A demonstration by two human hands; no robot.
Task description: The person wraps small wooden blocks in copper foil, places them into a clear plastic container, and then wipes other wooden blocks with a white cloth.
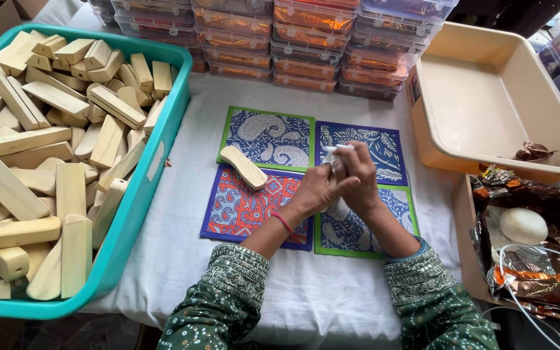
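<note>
My left hand [315, 189] and my right hand [363, 176] meet over the patterned mats, both closed around a small white wad [336, 155] that looks like cloth or paste; what it is I cannot tell. Below them lie four square printed mats: a green-edged blue one [268, 137], a purple-edged blue one [384, 148], a red and blue one [238, 207] and a green-edged one [335, 236]. A single pale wooden block [244, 166] rests across the two left mats, a little left of my left hand.
A teal bin [137, 201] full of several wooden blocks stands at the left. Stacked clear lidded boxes [312, 39] line the back. A beige tray [487, 91] sits at the right, above foil wrappers with a white ball [523, 225].
</note>
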